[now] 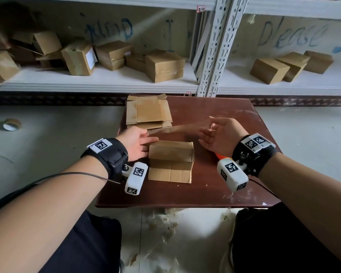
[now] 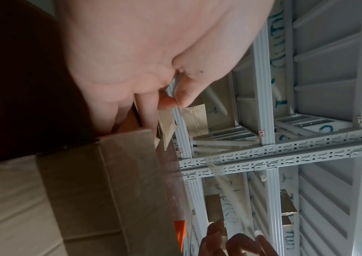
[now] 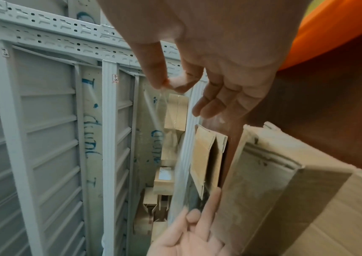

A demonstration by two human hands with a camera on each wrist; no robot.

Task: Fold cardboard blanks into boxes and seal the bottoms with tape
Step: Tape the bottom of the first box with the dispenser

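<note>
Pinching tape (image 1: 177, 128), both hands apart

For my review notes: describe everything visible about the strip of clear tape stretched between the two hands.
The tape strip is clear, glossy and thin, and slightly blurred. It is stretched in the air above the folded box and brown table. The left hand pinches one end and the right hand pinches the other between thumb and forefinger.

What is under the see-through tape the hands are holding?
The tape strip stretches between the left hand and right hand. Below it sit the brown table and folded box. What's inside the box is hidden.
</note>
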